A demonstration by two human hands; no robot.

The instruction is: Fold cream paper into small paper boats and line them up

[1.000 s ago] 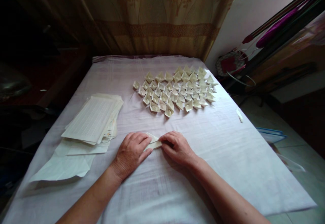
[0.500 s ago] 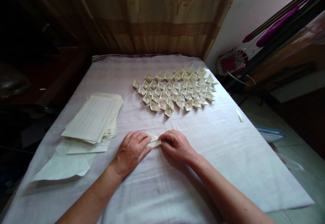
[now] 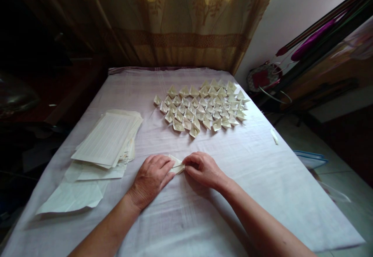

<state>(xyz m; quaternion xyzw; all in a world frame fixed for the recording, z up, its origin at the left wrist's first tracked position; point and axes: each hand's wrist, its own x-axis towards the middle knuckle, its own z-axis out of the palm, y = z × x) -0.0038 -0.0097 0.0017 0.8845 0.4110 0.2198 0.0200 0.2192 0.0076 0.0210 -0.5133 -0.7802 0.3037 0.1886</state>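
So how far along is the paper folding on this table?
Done: a large cluster of folded paper pieces sits mid-table. In hand: left hand and right hand press a partly folded sheet. Left: a stack of flat lined sheets.

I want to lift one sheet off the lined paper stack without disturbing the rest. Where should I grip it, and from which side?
Probably the near right corner of the top sheet on the lined paper stack, coming from the right, the side nearer the left hand. The sheets lie fanned and flat on the cloth, so that edge steps out from those beneath it, and a pinch there should catch one sheet only.
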